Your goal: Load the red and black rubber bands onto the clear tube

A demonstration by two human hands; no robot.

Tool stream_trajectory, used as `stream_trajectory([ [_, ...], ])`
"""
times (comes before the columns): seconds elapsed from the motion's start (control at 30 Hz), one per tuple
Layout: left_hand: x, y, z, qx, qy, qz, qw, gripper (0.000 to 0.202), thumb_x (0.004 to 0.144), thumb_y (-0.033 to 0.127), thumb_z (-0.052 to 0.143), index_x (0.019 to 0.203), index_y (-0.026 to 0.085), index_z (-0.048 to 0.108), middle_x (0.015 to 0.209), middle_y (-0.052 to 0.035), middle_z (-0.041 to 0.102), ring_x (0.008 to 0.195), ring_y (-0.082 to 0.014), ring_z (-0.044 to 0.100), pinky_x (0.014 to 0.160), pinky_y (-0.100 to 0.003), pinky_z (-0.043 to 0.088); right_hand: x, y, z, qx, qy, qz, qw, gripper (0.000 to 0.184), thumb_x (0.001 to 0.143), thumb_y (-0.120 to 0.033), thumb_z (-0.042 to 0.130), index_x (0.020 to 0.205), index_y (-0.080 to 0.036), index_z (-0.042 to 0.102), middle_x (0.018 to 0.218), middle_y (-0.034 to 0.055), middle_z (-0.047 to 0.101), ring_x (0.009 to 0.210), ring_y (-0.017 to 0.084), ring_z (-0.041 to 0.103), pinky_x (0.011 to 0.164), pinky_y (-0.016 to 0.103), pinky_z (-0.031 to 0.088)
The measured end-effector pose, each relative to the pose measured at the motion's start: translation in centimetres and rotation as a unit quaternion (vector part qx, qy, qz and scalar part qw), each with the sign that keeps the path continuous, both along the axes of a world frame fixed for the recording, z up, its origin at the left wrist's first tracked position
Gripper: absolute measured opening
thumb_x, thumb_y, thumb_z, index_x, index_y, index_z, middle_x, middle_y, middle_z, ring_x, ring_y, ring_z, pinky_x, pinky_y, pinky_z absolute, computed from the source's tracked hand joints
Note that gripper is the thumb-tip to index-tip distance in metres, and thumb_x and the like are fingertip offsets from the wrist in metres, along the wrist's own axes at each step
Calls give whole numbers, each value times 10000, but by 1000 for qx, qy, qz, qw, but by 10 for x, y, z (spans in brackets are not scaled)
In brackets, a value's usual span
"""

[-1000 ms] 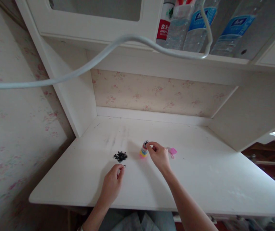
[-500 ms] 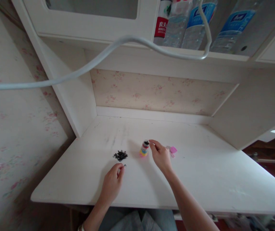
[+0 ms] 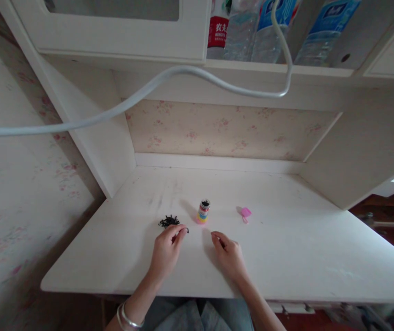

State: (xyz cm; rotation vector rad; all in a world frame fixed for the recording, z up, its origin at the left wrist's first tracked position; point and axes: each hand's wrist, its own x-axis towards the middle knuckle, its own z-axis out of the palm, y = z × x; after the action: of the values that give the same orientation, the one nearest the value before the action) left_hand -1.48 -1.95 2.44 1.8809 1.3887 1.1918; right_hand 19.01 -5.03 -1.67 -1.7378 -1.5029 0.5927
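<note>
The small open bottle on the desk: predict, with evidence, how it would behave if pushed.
The bottle might tip, since it stands taller than wide. Toppled, it could roll, as its body looks rounded. The black pieces inside might spill through its open mouth.

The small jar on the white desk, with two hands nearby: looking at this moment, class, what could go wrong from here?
1. The small jar stands uncovered, black contents showing at its mouth; a knock could tip it and spill them.
2. The left hand holds a tiny black piece at its fingertips, so that grip might slip.
3. The loose black pile lies close by that hand; a brush could scatter it.
</note>
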Motion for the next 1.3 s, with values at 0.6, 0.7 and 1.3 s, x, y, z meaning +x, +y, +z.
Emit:
stream_trajectory([
  [0.6, 66, 64, 46, 132, 142, -21, 981, 268, 913, 342, 430, 917, 230, 673, 943, -36, 567, 740, -111, 563, 709, -242, 469, 4, 0, 7, 10, -27, 39, 999, 341, 910, -335, 378, 973, -246, 701, 774, 30, 721, 661, 148, 651, 600, 204, 403],
  [0.7, 66, 64, 44, 125, 135, -19, 983, 273, 910, 348, 430, 904, 226, 674, 954, -37, 564, 760, -114, 567, 707, -236, 471, 5, 0, 7, 6, -27, 40, 999, 332, 911, -341, 386, 965, -247, 699, 752, 26, 716, 642, 146, 643, 587, 204, 393],
  [1.3, -31, 28, -9, 35, 105, 61, 992, 266, 899, 364, 426, 962, 195, 621, 981, -52, 620, 793, -145, 602, 712, -261, 491, 2, 0, 5, -13, -161, 61, 985, 327, 925, -333, 366, 979, -268, 682, 781, 12, 717, 679, 138, 652, 580, 197, 362],
])
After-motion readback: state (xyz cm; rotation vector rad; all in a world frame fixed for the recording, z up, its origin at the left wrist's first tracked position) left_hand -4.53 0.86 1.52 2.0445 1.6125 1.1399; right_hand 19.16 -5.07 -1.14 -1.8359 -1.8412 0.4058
